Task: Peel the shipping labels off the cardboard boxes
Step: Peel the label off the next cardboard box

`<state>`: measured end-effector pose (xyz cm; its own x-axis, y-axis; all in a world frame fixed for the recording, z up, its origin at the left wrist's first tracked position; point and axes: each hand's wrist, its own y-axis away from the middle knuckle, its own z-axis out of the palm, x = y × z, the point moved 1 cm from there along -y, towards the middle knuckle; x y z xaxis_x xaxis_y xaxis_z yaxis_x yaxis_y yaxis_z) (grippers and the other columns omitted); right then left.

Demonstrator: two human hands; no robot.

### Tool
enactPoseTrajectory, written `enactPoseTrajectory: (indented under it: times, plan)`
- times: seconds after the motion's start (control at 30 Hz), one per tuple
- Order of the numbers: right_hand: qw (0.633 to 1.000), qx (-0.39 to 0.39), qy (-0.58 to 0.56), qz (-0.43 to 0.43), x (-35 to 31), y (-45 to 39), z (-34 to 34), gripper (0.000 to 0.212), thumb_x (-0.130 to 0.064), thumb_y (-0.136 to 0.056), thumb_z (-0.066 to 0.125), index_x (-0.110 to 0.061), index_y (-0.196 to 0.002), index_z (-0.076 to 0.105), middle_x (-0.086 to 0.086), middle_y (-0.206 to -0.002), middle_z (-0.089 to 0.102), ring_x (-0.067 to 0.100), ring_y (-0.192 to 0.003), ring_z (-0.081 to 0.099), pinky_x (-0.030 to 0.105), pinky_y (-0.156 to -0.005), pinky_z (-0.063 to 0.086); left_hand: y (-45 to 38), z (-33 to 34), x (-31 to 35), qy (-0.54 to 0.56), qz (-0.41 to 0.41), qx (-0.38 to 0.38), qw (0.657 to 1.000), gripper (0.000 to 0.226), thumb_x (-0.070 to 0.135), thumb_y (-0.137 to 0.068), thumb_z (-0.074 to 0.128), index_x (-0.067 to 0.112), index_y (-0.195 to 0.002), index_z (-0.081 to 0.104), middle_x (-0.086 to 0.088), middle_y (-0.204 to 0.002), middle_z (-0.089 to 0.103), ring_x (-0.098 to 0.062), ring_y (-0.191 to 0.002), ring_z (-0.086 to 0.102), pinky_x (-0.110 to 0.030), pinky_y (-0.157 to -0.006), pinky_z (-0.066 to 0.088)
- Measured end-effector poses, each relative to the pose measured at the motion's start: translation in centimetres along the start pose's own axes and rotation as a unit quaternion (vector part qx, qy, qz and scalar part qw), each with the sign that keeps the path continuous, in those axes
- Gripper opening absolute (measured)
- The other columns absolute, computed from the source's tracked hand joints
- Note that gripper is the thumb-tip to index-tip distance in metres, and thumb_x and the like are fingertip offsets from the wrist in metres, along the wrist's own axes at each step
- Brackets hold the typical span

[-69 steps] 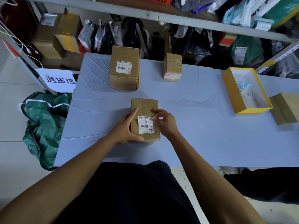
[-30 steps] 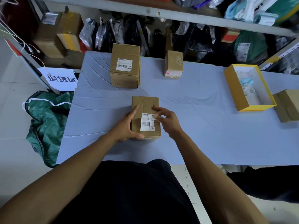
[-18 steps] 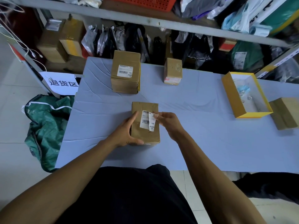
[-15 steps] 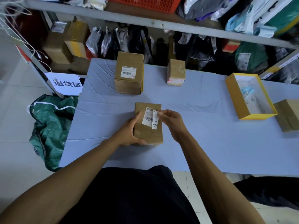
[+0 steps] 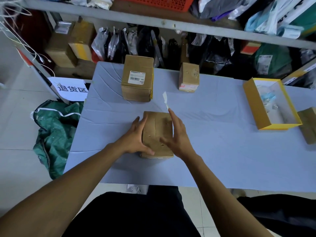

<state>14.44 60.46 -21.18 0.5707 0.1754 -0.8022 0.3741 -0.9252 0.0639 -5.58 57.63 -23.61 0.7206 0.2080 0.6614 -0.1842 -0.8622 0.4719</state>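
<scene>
I see the near cardboard box (image 5: pixel 157 134) sitting on the pale blue tablecloth (image 5: pixel 213 142), close to the front edge, its top face bare brown with a few small scuffs. My left hand (image 5: pixel 136 135) grips the box's left side — fingers laid along the left edge, thumb curled across the near bottom corner. My right hand (image 5: pixel 177 135) rests on the right side of the box with the thumb lying on the top face and the fingers reaching up past the far right corner. A white peeled label (image 5: pixel 165 100) stands up from those fingertips, curled and clear of the box; it seems stuck to or nipped at the tip of a finger, though I cannot tell exactly how it is held.

Farther back on the cloth, a taller cardboard box (image 5: pixel 137 81) stands with a white barcode label (image 5: pixel 136 78) on its top face. To its right, well apart, is a small cardboard box (image 5: pixel 189 76) with a red-printed sticker near its lower edge. At the right side lies an open yellow box (image 5: pixel 253 106) holding small pale items, and just beside it another brown box (image 5: pixel 308 127) cut by the frame edge. A green bag (image 5: pixel 56 134) lies on the floor left of the table, near a white sign (image 5: pixel 71 88) with printed characters.
</scene>
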Motion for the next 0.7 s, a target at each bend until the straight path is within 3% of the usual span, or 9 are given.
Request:
enactPoseTrajectory:
  times: [0.07,0.13,0.2,0.3,0.43,0.57,0.7]
  plan:
    - [0.998,-0.032,0.052,-0.025,1.0,-0.1,0.6,0.118,-0.047,-0.066,0.084,-0.031,-0.154,0.007,-0.002,-0.159,0.012,0.019,-0.145,0.013,0.042,-0.116,0.025,-0.2,-0.3,0.2,-0.018,0.007,0.002,1.0,0.153,0.058,-0.048,0.088,0.041,-0.143,-0.031,0.008,-0.153,-0.037,-0.023,-0.15,-0.003,-0.045,-0.113,0.029]
    - [0.995,-0.076,0.062,0.002,2.0,-0.1,1.1,0.131,-0.059,-0.058,0.084,-0.033,-0.154,-0.002,-0.003,-0.162,-0.005,0.023,-0.148,-0.002,0.053,-0.118,0.018,-0.3,-0.3,0.3,-0.041,0.024,0.014,0.999,0.157,0.062,-0.045,0.087,0.036,-0.144,-0.032,0.01,-0.149,-0.043,-0.022,-0.15,-0.003,-0.044,-0.113,0.032]
    - [0.993,-0.099,0.053,0.041,2.9,0.0,1.2,0.139,-0.063,-0.051,0.085,-0.04,-0.151,-0.01,-0.007,-0.161,-0.017,0.021,-0.148,-0.012,0.058,-0.117,0.013,-0.4,-0.3,0.2,-0.068,0.045,0.026,0.996,0.158,0.067,-0.044,0.085,0.031,-0.146,-0.031,0.011,-0.148,-0.044,-0.022,-0.149,-0.003,-0.044,-0.113,0.032]
    - [0.993,-0.098,0.052,0.047,3.5,-0.4,1.3,0.145,-0.07,-0.046,0.082,-0.041,-0.15,-0.015,-0.007,-0.159,-0.023,0.018,-0.148,-0.015,0.059,-0.118,0.012,-1.1,-0.4,0.1,-0.118,0.075,0.033,0.99,0.158,0.072,-0.043,0.081,0.025,-0.147,-0.029,0.007,-0.151,-0.04,-0.022,-0.148,-0.012,-0.044,-0.118,0.019]
    - [0.995,-0.076,0.064,0.012,3.1,-2.3,1.8,0.145,-0.074,-0.042,0.079,-0.037,-0.152,-0.009,0.001,-0.161,-0.016,0.021,-0.149,-0.009,0.055,-0.118,0.016,-1.7,-0.3,-0.3,-0.132,0.081,0.045,0.987,0.156,0.075,-0.041,0.078,0.024,-0.149,-0.022,0.006,-0.156,-0.029,-0.019,-0.148,-0.015,-0.041,-0.118,0.011]
    - [0.997,-0.041,0.068,0.004,2.9,-3.6,2.0,0.137,-0.068,-0.048,0.083,-0.034,-0.153,0.003,0.004,-0.157,0.009,0.023,-0.144,0.012,0.051,-0.112,0.031,-2.6,-0.6,-0.7,-0.088,0.082,0.096,0.988,0.149,0.073,-0.041,0.079,0.023,-0.153,-0.005,0.003,-0.155,0.002,-0.026,-0.143,0.013,-0.045,-0.114,0.028]
    - [0.996,0.016,0.087,0.007,2.8,-4.7,2.6,0.122,-0.073,-0.056,0.074,-0.027,-0.153,0.015,0.008,-0.139,0.031,0.024,-0.123,0.032,0.042,-0.101,0.041,-4.3,-1.6,-0.7,-0.085,0.084,0.137,0.983,0.132,0.071,-0.045,0.079,0.017,-0.149,0.021,-0.003,-0.14,0.028,-0.024,-0.127,0.028,-0.042,-0.108,0.034]
